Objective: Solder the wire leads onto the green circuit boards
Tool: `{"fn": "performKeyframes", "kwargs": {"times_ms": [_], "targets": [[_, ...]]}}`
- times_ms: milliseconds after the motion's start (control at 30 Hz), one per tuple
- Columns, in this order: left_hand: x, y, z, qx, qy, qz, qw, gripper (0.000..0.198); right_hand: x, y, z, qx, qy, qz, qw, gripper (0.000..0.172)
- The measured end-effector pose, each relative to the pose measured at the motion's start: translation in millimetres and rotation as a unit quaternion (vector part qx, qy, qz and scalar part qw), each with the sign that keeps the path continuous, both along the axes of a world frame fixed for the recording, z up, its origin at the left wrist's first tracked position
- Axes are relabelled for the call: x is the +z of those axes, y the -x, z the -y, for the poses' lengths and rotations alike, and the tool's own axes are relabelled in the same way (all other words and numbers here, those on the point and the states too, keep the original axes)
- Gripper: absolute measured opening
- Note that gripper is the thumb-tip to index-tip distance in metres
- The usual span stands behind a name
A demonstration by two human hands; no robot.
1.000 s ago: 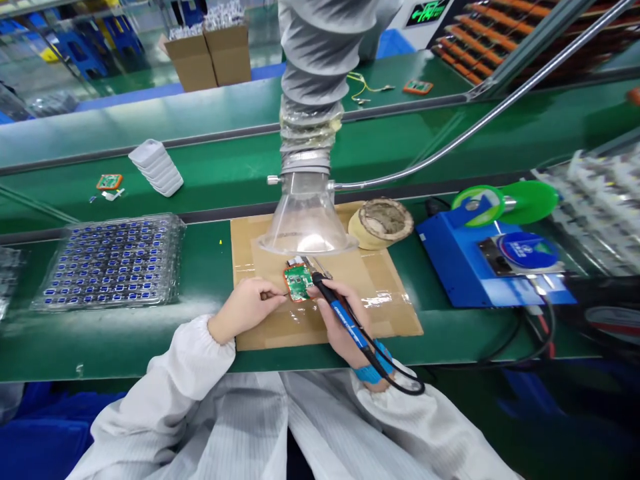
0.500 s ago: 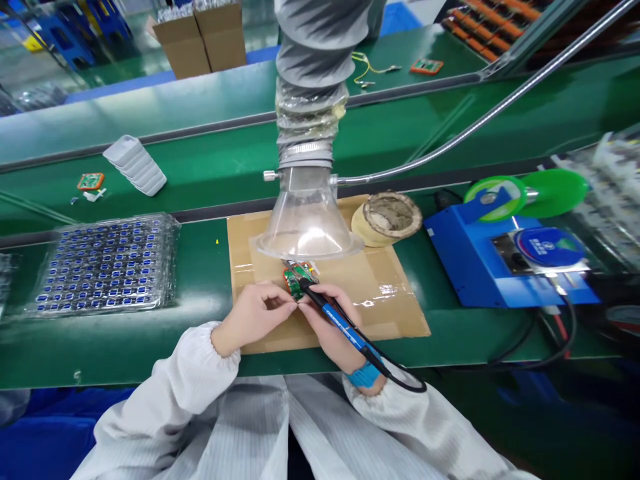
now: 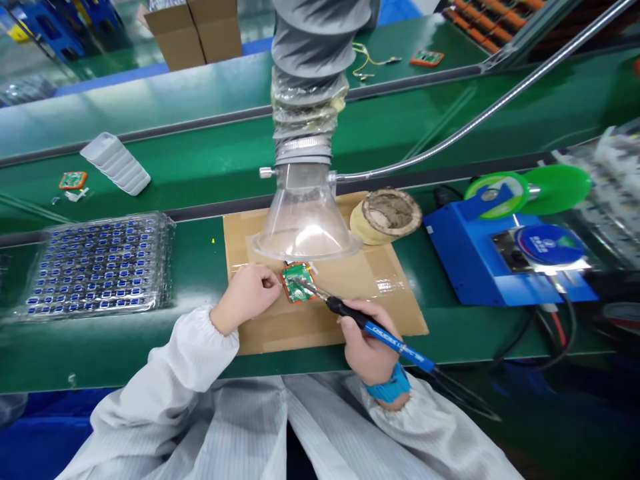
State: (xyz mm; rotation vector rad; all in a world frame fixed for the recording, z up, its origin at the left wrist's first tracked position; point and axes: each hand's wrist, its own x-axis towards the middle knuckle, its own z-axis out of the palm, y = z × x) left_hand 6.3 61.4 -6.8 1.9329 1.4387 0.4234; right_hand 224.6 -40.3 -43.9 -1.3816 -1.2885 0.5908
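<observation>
The person in the white striped coat sits at the green bench [image 3: 125, 340] with both hands on a sheet of cardboard [image 3: 385, 283]; the small green circuit board [image 3: 296, 281] lies flat on that sheet, just in front of the clear funnel [image 3: 305, 223] of the grey extraction hose [image 3: 310, 60], which hangs right over it; the left hand [image 3: 247, 295] is curled, thumb and forefinger pinched together on the board's left edge, though whether anything thin is caught between them as well I cannot tell; the right hand [image 3: 367, 343] is closed round the soldering iron [image 3: 385, 333], gripping it like a pen by its black collar and blue handle, with the metal tip slanting up and left to touch the top of the board; a blue strap [image 3: 389, 388] circles that wrist, and the iron's dark cable trails off to the right; behind the sheet's far right corner sits a worn tan roll [image 3: 387, 217], and beside that a blue solder station [image 3: 470, 260] with a green spool [image 3: 500, 193] mounted on top; to the left, well apart from the hands, lies a clear tray of small blue parts [image 3: 100, 267]; on the belt beyond are a leaning stack of white trays [image 3: 116, 163] and another small board [image 3: 73, 180]; a bendy metal tube [image 3: 475, 120] runs from the funnel's neck up to the right.
</observation>
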Motion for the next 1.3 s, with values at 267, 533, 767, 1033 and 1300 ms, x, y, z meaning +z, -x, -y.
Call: {"fn": "performKeyframes", "kwargs": {"times_ms": [267,533,767,1033,1300], "targets": [[3.5,-3.2,-1.8,0.005,0.026,-0.036,0.999,0.016,6.2,7.6,-6.2,0.041,0.004,0.046,0.998,0.010],[8.9,-4.9,-2.0,0.010,0.051,-0.051,0.997,0.017,17.6,10.2,-10.1,0.049,0.000,0.077,0.996,0.005],[7.4,-4.1,-1.6,0.009,0.045,-0.049,0.998,0.016,10.1,9.8,-11.9,0.057,-0.025,0.063,0.996,0.009],[7.5,-3.8,-2.4,0.006,0.053,-0.045,0.998,0.017,3.9,8.9,-10.0,0.061,-0.027,0.041,0.997,0.014],[7.6,-4.2,-2.6,0.008,0.050,-0.053,0.997,0.019,8.2,9.4,-12.3,0.059,-0.036,0.048,0.996,0.013]]}}
